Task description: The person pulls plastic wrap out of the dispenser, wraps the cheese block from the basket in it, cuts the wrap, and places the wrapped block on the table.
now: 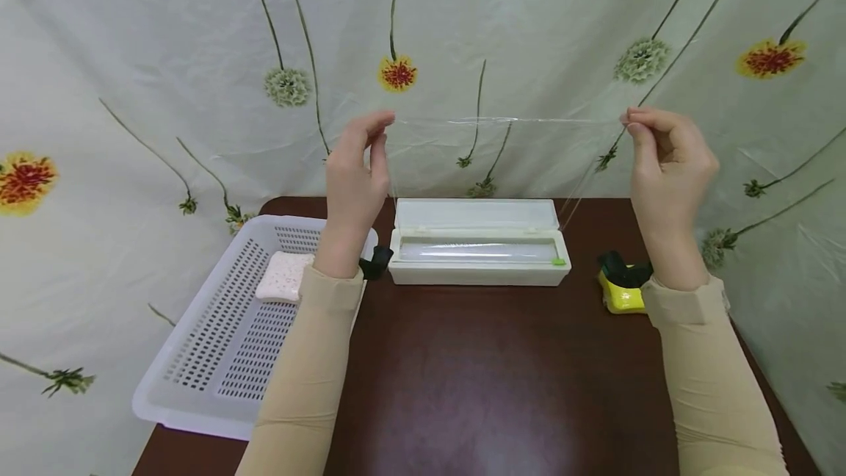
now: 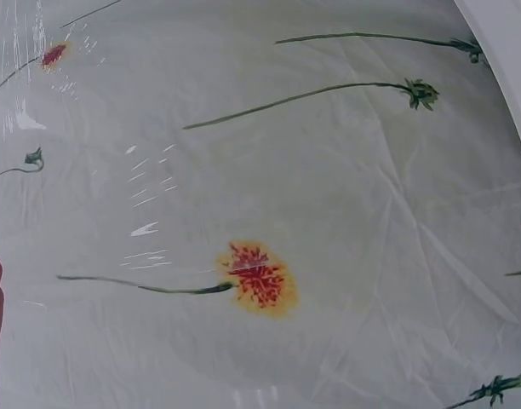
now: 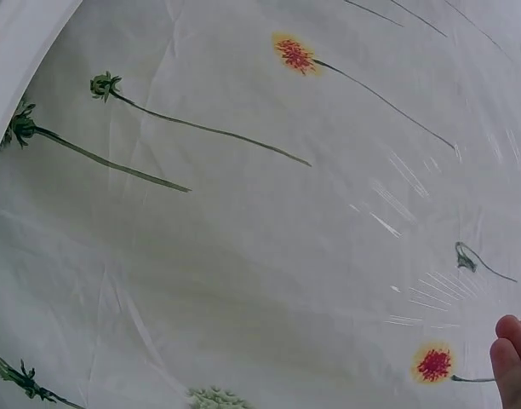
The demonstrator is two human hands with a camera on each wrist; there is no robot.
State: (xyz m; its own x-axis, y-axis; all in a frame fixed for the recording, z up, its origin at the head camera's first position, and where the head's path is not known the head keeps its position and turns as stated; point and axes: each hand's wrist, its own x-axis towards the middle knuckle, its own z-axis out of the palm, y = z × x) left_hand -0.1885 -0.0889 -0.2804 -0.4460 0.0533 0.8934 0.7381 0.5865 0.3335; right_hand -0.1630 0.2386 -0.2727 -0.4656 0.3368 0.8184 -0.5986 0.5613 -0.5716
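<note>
A clear sheet of plastic wrap (image 1: 502,121) is stretched up from a white wrap dispenser box (image 1: 479,276), whose lid (image 1: 476,214) stands tipped back. My left hand (image 1: 357,167) pinches the top left corner of the film between thumb and fingers. At the top right corner my right hand (image 1: 670,167) pinches it the same way. Inside the box lies the roll (image 1: 479,250), and a small green slider (image 1: 558,261) sits at the right of its front edge. Glints on the film show in both wrist views, with fingertips (image 3: 512,341) at the right wrist view's edge.
To the left stands a white perforated basket (image 1: 192,358) holding a pale speckled sponge-like block (image 1: 283,278). A yellow wrapped item (image 1: 621,298) lies at the right, partly hidden by the right wrist's black camera mount. Behind the dark brown table (image 1: 489,373) hangs a flower-printed curtain (image 1: 529,20).
</note>
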